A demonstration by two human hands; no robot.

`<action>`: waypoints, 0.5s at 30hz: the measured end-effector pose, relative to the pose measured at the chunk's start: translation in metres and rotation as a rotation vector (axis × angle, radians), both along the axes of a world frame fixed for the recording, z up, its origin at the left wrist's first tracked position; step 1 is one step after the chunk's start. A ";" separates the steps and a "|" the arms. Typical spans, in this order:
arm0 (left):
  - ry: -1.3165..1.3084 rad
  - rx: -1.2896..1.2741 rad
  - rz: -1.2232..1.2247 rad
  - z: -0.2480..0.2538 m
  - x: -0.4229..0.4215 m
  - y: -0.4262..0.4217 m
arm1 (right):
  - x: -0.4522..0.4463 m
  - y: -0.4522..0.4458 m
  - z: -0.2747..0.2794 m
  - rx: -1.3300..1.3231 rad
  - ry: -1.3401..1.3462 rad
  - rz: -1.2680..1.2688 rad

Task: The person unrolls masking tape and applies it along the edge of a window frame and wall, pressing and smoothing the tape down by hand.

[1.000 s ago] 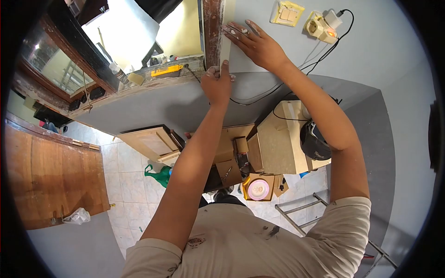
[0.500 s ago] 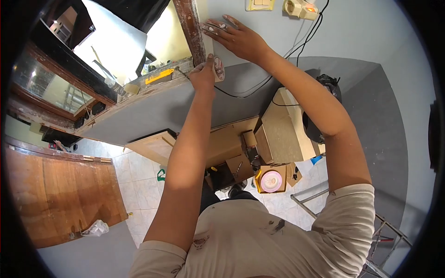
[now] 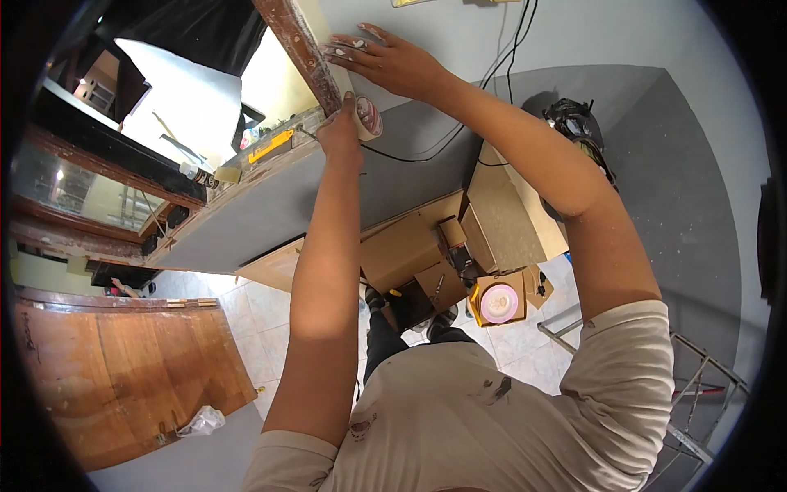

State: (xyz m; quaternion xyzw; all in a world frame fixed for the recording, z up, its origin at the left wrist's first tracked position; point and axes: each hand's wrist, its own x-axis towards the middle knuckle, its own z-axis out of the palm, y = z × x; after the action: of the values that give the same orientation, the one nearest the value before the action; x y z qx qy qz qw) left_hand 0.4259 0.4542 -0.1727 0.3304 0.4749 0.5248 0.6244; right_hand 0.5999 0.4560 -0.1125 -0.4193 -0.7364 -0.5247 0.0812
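My left hand [image 3: 338, 131] is closed on a roll of tape [image 3: 369, 119] at the lower corner of the worn wooden window frame [image 3: 303, 53]. A pale strip [image 3: 334, 70] runs up the wall along the frame's edge, above the roll. My right hand [image 3: 389, 64] lies on the grey wall beside that strip, fingers stretched out and tips near the frame; white smears mark the fingers. On the sill, left of my left hand, lies a yellow utility knife [image 3: 270, 146]. Further left are a small bottle [image 3: 197, 175] and a pale block [image 3: 228, 175].
Black cables [image 3: 447, 146] hang down the wall below my hands. Underneath stand a wooden cabinet [image 3: 508, 205] and cardboard boxes [image 3: 402, 246], one holding a pink-rimmed plate [image 3: 498, 303]. Metal scaffold bars [image 3: 697, 381] are at right, a wooden door [image 3: 139, 369] at left.
The view has shifted, so the frame and wall appear further left and higher. Both hands keep nearly the same places at the frame, the left still holding the tape roll.
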 end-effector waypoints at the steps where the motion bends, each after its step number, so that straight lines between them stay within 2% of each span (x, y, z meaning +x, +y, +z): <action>1: 0.009 0.000 -0.010 0.000 0.000 0.002 | 0.000 0.001 0.000 0.000 0.009 -0.010; 3: 0.059 0.013 -0.001 0.000 0.000 0.004 | -0.001 0.001 -0.002 -0.027 0.045 0.044; 7: 0.089 -0.059 -0.015 -0.004 -0.001 0.010 | -0.001 0.001 -0.004 -0.018 -0.006 -0.031; 9: 0.026 -0.063 -0.028 -0.005 -0.001 0.013 | 0.000 0.001 -0.004 -0.028 0.009 -0.007; 15: 0.074 -0.062 -0.006 0.004 0.000 0.005 | 0.001 0.001 -0.005 -0.046 0.020 0.009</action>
State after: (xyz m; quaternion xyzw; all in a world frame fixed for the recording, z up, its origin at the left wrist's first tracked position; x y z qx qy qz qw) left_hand 0.4262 0.4592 -0.1687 0.3316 0.5127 0.4955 0.6178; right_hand 0.6010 0.4571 -0.1170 -0.4228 -0.7493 -0.5032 0.0812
